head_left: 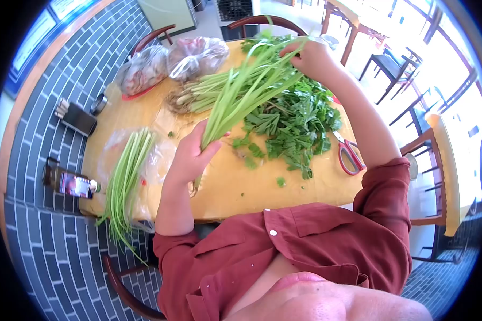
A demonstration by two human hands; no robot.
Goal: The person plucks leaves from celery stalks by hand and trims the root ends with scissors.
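My left hand (193,152) is wrapped around the lower part of a bunch of celery stalks (241,91), which slants up to the right above the table. At its upper end my right hand (309,58) has its fingers closed around the stalk tips, partly hidden by the hand itself. Behind the bunch lie more celery stalks with roots (190,96). A pile of green celery leaves (294,123) spreads to the right, beneath my right forearm. At the left, a row of leafless stalks (126,176) rests on a clear plastic bag (163,155).
Red-handled scissors (349,158) lie near the table's right edge. Two filled plastic bags (143,69) (198,56) stand at the back left. A phone (75,184) and a dark chopstick holder (78,119) are by the brick wall. Chairs (393,67) surround neighbouring tables.
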